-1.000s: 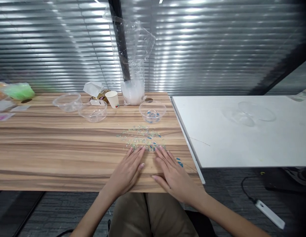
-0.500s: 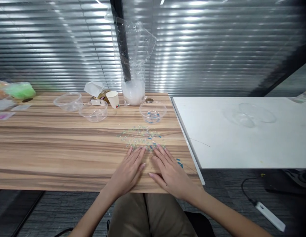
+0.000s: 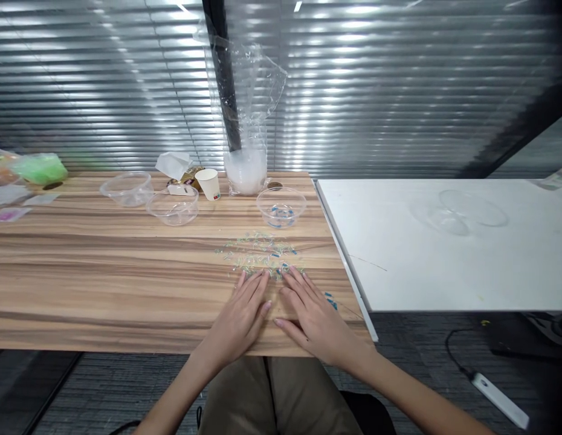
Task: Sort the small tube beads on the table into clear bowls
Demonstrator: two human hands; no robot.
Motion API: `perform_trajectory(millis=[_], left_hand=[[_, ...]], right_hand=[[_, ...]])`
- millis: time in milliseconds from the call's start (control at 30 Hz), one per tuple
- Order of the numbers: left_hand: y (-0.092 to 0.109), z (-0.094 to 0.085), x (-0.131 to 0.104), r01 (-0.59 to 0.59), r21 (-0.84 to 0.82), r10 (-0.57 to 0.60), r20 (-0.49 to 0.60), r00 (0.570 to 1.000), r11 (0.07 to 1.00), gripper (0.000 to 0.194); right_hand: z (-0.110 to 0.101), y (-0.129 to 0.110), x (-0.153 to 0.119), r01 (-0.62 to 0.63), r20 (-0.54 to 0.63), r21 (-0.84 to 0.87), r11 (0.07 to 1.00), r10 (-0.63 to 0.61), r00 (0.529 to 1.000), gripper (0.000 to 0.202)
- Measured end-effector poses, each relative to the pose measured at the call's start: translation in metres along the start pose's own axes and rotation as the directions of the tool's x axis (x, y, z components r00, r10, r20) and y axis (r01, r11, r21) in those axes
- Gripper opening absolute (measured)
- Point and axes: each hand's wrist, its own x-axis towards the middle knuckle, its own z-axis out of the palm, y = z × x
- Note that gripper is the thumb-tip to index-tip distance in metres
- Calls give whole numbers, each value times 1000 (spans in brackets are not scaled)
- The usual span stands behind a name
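Observation:
Many small clear, greenish and blue pieces point(image 3: 258, 248) lie scattered on the wooden table point(image 3: 104, 272). My left hand point(image 3: 240, 317) rests flat at their near edge, fingers stretched forward and holding nothing. Beside it on the right, my right hand point(image 3: 312, 317) lies palm down with its fingers out, fingertips touching the near pieces. Several blue pieces point(image 3: 330, 301) form a small group just right of my right hand. Behind the scatter, a clear round bowl point(image 3: 281, 206) contains blue pieces.
Two clear bowls point(image 3: 127, 188) point(image 3: 173, 205), a paper cup point(image 3: 208, 183), a tissue pack point(image 3: 185, 180) and a bag of white material point(image 3: 246, 171) stand at the back. Coloured bags point(image 3: 38, 169) lie far left. A white table point(image 3: 421, 260) with clear lids adjoins on the right.

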Motion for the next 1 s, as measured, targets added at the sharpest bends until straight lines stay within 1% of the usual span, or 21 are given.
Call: perform_trajectory(millis=[233, 367, 567, 767, 900, 1000], left_hand=[[9, 0, -1, -32, 10, 32, -14, 999, 999, 57], [18, -2, -4, -52, 20, 52, 13, 999, 998, 58], [27, -6, -7, -56, 24, 55, 36, 998, 998, 56], [26, -5, -9, -64, 7, 63, 66, 996, 998, 54], [28, -4, -8, -81, -4, 81, 62, 995, 997, 54], [31, -4, -5, -102, -9, 102, 63, 993, 995, 53]], right_hand=[[-1, 0, -3, -8, 3, 17, 1000, 8, 1000, 51], [-3, -1, -7, -2, 13, 37, 999, 1, 1000, 50], [-9, -4, -12, 33, -13, 51, 998, -32, 999, 51], [-19, -8, -21, 70, 8, 62, 996, -71, 997, 43], [-20, -8, -31, 76, -13, 66, 995, -75, 997, 39], [-21, -8, -38, 74, -25, 33, 997, -74, 997, 36]])
